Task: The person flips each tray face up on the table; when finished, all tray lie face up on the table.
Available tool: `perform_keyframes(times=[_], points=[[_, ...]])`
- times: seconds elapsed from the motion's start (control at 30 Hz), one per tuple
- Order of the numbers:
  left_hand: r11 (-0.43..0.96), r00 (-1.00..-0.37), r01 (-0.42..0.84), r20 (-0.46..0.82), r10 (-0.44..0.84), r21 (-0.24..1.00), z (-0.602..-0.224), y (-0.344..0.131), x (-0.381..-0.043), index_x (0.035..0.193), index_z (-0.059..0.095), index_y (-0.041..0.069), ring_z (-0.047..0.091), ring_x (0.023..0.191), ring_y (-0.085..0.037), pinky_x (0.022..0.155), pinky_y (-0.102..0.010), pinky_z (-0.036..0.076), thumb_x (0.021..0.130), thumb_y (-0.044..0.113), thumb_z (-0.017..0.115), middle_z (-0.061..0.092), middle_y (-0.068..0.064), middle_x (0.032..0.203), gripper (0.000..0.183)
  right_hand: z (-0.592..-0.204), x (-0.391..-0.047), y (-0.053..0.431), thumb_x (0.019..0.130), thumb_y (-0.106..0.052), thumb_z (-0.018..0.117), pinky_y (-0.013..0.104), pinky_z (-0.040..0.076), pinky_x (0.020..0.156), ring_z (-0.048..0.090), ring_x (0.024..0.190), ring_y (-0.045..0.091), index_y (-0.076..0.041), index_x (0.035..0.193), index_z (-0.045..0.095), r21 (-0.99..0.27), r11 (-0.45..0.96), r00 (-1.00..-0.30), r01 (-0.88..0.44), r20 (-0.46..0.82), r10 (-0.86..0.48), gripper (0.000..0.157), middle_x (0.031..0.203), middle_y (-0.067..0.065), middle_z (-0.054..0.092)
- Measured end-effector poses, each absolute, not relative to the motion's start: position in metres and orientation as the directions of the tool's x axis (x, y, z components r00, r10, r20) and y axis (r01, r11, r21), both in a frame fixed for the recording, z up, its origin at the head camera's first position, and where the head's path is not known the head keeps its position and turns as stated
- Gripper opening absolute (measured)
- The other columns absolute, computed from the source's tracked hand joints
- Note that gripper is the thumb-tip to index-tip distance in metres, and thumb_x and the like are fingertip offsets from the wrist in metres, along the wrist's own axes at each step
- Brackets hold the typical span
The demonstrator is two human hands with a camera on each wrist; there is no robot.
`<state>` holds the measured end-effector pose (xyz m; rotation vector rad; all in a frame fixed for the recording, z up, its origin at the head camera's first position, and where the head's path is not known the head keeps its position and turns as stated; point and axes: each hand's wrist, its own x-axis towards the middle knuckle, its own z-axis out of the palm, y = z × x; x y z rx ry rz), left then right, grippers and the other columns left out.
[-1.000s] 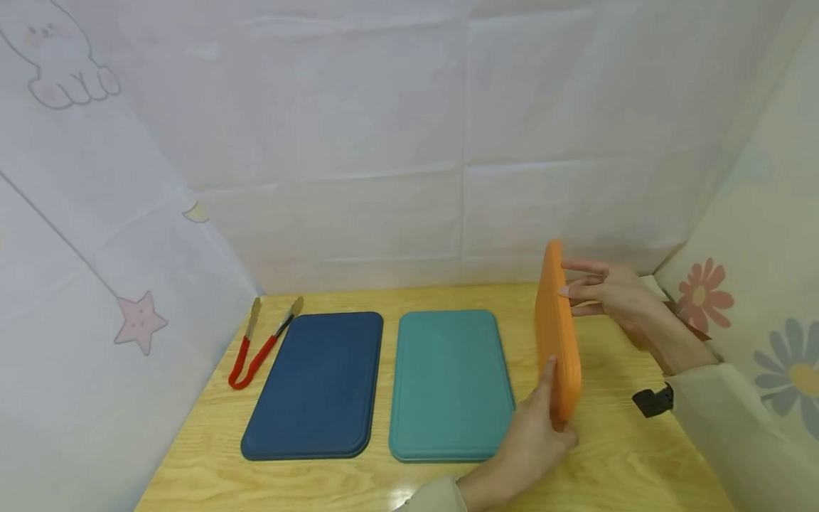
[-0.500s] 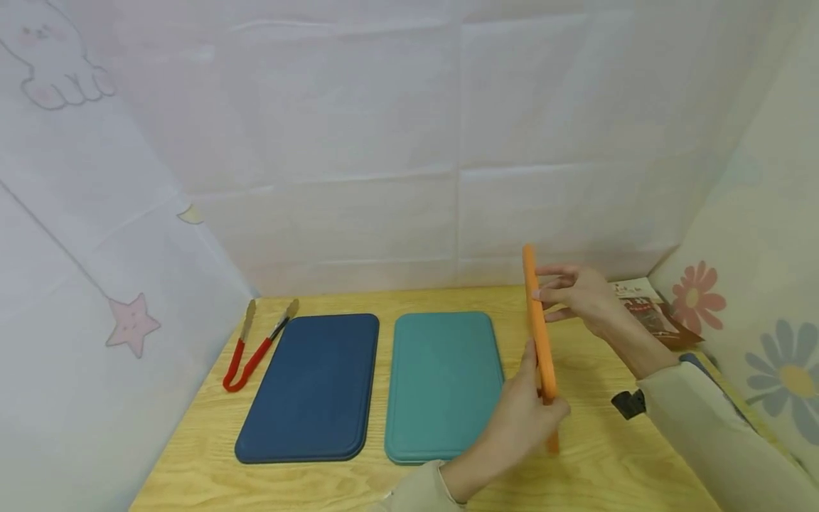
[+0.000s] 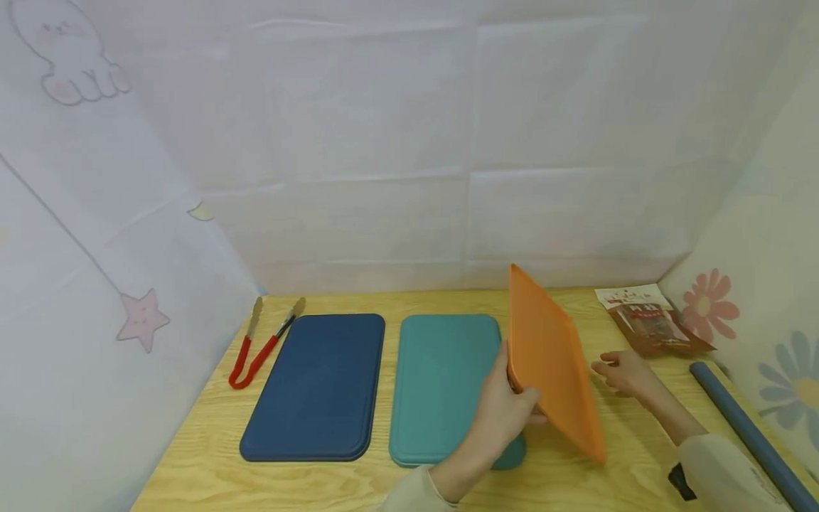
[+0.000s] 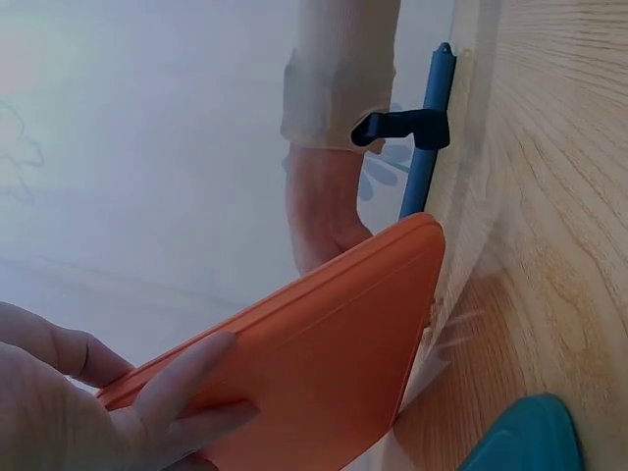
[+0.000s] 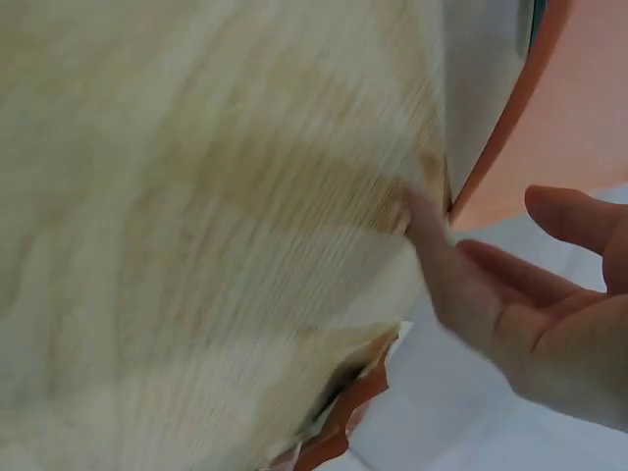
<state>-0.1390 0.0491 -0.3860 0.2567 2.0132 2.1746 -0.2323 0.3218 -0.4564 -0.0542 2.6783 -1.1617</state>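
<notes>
Pinching the orange board (image 3: 555, 363) by its left edge, the left hand (image 3: 498, 414) apparently supports its tilt alone. The right hand (image 3: 628, 373) hangs apart, fingers loosely spread.

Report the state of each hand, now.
Left hand: holding the flat orange rectangular board with rounded corners by its edge.
Right hand: open, holding nothing.

Place: you are in a screened corner; the kind of room is not clear.
Around you: creased sheets (image 3: 371, 142) with printed star (image 3: 143, 318) and flowers (image 3: 706, 302).
Before you: wood-grain table (image 3: 198, 441), kitchen tongs (image 3: 263, 355).
</notes>
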Motion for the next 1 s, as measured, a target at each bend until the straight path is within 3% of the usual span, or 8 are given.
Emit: perform_keyframes(times=[0.2, 0.37, 0.5, 0.73, 1.0], points=[[-0.201, -0.972, -0.099, -0.051, 0.229, 0.975, -0.385, 0.045, -0.138, 0.156, 0.005, 0.012, 0.066, 0.097, -0.032, 0.064, -0.036, 0.059, 0.09, -0.01, 0.052, 0.038, -0.016, 0.141, 0.084, -0.46, -0.219, 0.326, 0.097, -0.005, 0.054, 0.04, 0.058, 0.071, 0.069, 0.089, 0.032, 0.028, 0.132, 0.031, -0.869, 0.48, -0.949, 0.121, -0.243, -0.201, 0.054, 0.114, 0.038, 0.058], [-0.226, -0.961, -0.119, -0.055, 0.272, 0.967, -0.388, 0.043, -0.138, 0.156, 0.008, 0.013, 0.066, 0.098, -0.034, 0.066, -0.039, 0.059, 0.09, -0.01, 0.053, 0.039, -0.017, 0.14, 0.083, -0.462, -0.214, 0.326, 0.092, -0.001, 0.061, 0.038, 0.058, 0.069, 0.068, 0.089, 0.027, 0.025, 0.133, 0.037, -0.873, 0.477, -0.953, 0.098, -0.221, -0.209, 0.054, 0.117, 0.038, 0.056], [-0.242, -0.945, -0.163, -0.081, 0.315, 0.956, -0.39, 0.042, -0.141, 0.155, 0.012, 0.012, 0.064, 0.101, -0.034, 0.072, -0.046, 0.058, 0.096, 0.002, 0.055, 0.037, -0.019, 0.142, 0.074, -0.465, -0.208, 0.333, 0.09, -0.003, 0.064, 0.039, 0.059, 0.066, 0.069, 0.086, 0.025, 0.021, 0.136, 0.036, -0.874, 0.474, -0.952, 0.105, -0.227, -0.208, 0.059, 0.114, 0.032, 0.06], [-0.206, -0.907, -0.197, -0.099, 0.41, 0.959, -0.401, 0.035, -0.161, 0.155, 0.017, 0.012, 0.064, 0.078, -0.022, 0.069, -0.047, 0.058, 0.102, 0.017, 0.05, 0.061, -0.019, 0.107, 0.063, -0.464, -0.201, 0.357, 0.092, -0.001, 0.06, 0.04, 0.058, 0.064, 0.068, 0.083, 0.022, 0.019, 0.141, 0.03, -0.872, 0.477, -0.937, 0.108, -0.25, -0.245, 0.061, 0.111, 0.022, 0.063], [-0.142, -0.879, -0.266, -0.179, 0.442, 0.954, -0.43, 0.036, -0.185, 0.155, 0.02, 0.011, 0.059, 0.062, -0.015, 0.063, -0.043, 0.059, 0.1, 0.015, 0.053, 0.064, -0.01, 0.083, 0.064, -0.456, -0.199, 0.374, 0.091, 0.004, 0.056, 0.044, 0.058, 0.065, 0.066, 0.084, 0.026, 0.02, 0.141, 0.027, -0.843, 0.516, -0.918, 0.155, -0.316, -0.24, 0.061, 0.109, 0.022, 0.061]])
